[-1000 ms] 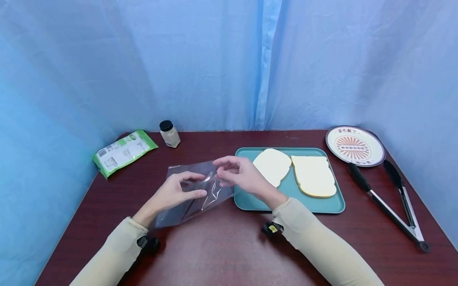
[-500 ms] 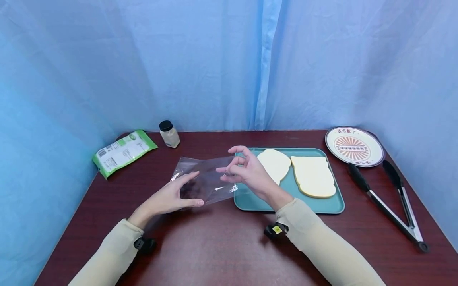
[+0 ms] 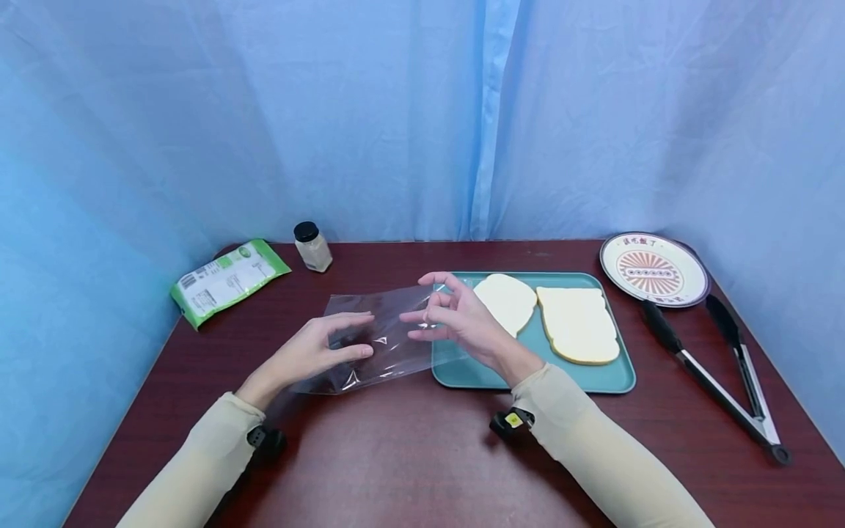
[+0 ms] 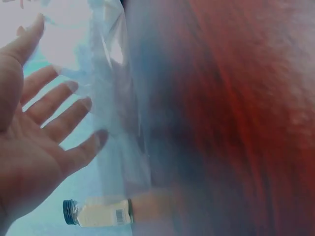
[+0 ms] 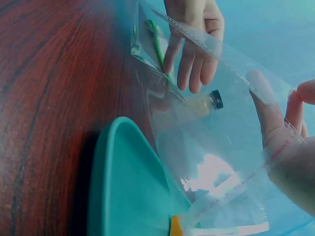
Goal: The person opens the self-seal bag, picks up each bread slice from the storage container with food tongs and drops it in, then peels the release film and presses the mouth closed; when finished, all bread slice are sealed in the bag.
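Observation:
A clear plastic bag point(image 3: 389, 352) hangs between my two hands, its right end overlapping the tray in the head view. My right hand point(image 3: 475, 326) pinches the bag's edge between thumb and fingertip, the other fingers spread out. In the right wrist view, reddish printed lettering runs along a strip of the bag point(image 5: 211, 132) near that pinch. My left hand point(image 3: 320, 352) stands at the bag's left part, thumb and fingers apart and gripping nothing. Its loosely straight fingers point(image 4: 64, 120) show close to the film in the left wrist view.
A teal tray point(image 3: 462, 378) bears two bread slices, one rounded point(image 3: 508, 301) and one squarer point(image 3: 577, 326). To the right lie a patterned plate point(image 3: 650, 271) and spread tongs point(image 3: 719, 392). A green-white packet point(image 3: 231, 282) and a black-capped jar point(image 3: 313, 249) are back left.
My right hand has shifted right and slightly up, away from the left hand, drawing the bag rightward over the tray's edge. The left hand's fingers stay apart.

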A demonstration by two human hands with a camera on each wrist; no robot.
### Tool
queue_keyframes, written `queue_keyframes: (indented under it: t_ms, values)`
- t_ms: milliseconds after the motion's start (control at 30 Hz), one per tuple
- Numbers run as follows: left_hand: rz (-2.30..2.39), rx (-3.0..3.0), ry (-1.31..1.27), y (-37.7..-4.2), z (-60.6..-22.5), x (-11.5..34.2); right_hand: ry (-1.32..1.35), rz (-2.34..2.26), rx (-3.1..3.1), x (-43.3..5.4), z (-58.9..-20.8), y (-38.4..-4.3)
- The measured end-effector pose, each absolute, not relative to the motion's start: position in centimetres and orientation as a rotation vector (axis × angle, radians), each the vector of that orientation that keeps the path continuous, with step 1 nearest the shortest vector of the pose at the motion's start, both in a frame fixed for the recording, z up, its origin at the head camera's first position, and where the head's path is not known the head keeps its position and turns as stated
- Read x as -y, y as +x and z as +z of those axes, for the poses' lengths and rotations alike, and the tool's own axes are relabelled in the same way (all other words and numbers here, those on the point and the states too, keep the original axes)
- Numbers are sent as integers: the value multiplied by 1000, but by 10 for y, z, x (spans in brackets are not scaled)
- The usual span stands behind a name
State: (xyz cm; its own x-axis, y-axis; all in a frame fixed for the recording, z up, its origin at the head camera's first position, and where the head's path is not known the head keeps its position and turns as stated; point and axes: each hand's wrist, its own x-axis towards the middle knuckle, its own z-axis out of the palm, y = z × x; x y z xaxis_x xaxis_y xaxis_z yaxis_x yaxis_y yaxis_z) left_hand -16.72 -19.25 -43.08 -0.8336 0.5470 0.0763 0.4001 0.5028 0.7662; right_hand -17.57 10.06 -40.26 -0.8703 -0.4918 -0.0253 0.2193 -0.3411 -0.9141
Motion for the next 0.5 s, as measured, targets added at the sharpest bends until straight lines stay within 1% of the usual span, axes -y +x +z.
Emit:
queue_keyframes:
  t_ms: [100,333,500]
  values:
    - [1287,-2588,868,-171,-430,191,-394,-2232,-1451,-101,-401,-175]
    - [1354,-2582,900,-174,-430,189,-542,-2161,-1425,-102,-397,-174]
    - [1372,-2620,892,-174,-427,187,-561,-2142,-1438,-104,-394,-172]
